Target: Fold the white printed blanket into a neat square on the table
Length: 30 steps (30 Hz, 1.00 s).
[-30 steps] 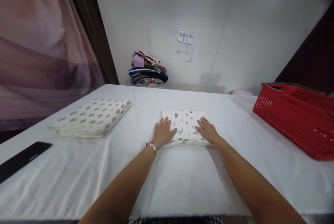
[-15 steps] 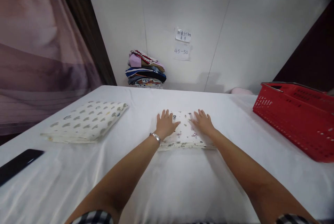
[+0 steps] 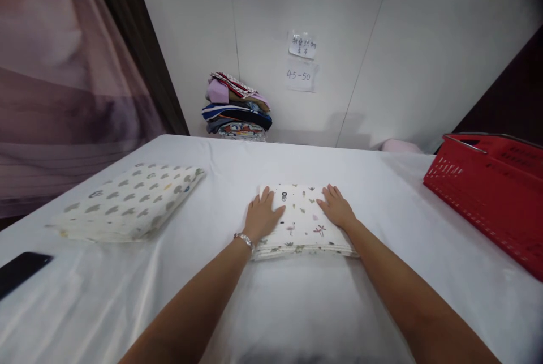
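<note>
A folded white cloth (image 3: 303,219) with small printed figures lies in front of me on the white-covered table, its stacked layers showing along the near edge. My left hand (image 3: 262,217) rests on its left side, fingers stretched forward and thumb apart; a silver bracelet circles that wrist. On the cloth's right side lies my right hand (image 3: 336,205), palm down, with the thumb pointing inward. Neither hand grips anything. Further left lies another folded cloth (image 3: 136,200), cream with grey cloud-like shapes.
A red plastic basket (image 3: 492,194) stands at the table's right. At the left edge is a black phone-like slab (image 3: 23,270). Behind the white table (image 3: 297,302) is a pile of folded fabrics (image 3: 237,106). Two paper notes (image 3: 302,61) hang on the wall.
Both hands have slid slightly outward toward the cloth's sides, so more of its print shows between them. The camera view has also shifted a little.
</note>
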Tool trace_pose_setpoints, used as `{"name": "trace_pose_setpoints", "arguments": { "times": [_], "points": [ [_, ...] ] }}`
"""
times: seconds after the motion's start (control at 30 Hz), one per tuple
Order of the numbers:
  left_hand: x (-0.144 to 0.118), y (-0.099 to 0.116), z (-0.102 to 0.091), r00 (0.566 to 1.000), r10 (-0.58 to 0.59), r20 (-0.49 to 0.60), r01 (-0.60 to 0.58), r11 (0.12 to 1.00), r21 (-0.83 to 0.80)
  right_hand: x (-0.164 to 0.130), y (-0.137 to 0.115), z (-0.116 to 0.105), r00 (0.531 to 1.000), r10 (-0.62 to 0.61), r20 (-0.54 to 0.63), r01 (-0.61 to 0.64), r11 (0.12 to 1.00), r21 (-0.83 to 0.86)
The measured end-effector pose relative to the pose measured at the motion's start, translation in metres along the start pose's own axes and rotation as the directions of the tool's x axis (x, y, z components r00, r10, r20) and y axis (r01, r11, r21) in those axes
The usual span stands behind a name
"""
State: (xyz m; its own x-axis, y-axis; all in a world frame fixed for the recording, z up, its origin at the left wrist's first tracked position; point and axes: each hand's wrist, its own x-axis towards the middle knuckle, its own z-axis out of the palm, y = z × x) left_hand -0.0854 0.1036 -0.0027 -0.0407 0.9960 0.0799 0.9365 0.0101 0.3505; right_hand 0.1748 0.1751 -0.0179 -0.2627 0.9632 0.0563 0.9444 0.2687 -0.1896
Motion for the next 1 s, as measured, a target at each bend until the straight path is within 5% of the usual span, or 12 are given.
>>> {"name": "trace_pose_setpoints", "arguments": {
  "times": [0.13, 0.3, 0.43, 0.77, 1.0],
  "points": [
    [0.005, 0.005, -0.007, 0.999, 0.014, 0.038, -0.017, 0.998, 0.066, -0.001, -0.001, 0.000, 1.000, 0.001, -0.010, -0.001, 1.000, 0.000],
    [0.027, 0.014, -0.013, 0.988, 0.145, -0.063, -0.133, 0.978, 0.158, -0.003, -0.002, -0.002, 1.000, 0.001, -0.016, -0.001, 1.000, 0.001],
    [0.038, 0.006, -0.004, 0.998, 0.065, 0.012, -0.066, 0.994, 0.087, -0.002, -0.003, -0.002, 1.000, 0.009, 0.003, -0.009, 1.000, 0.008],
    [0.031, 0.001, 0.000, 0.999, 0.035, -0.002, -0.035, 0.998, 0.043, 0.004, -0.017, -0.020, 0.994, 0.056, 0.096, -0.052, 0.998, -0.043],
    [0.033, -0.001, 0.004, 1.000, 0.027, -0.007, -0.026, 0.998, 0.052, 0.019, -0.058, -0.011, 0.972, -0.205, 0.118, 0.204, 0.979, 0.020]
  ]
}}
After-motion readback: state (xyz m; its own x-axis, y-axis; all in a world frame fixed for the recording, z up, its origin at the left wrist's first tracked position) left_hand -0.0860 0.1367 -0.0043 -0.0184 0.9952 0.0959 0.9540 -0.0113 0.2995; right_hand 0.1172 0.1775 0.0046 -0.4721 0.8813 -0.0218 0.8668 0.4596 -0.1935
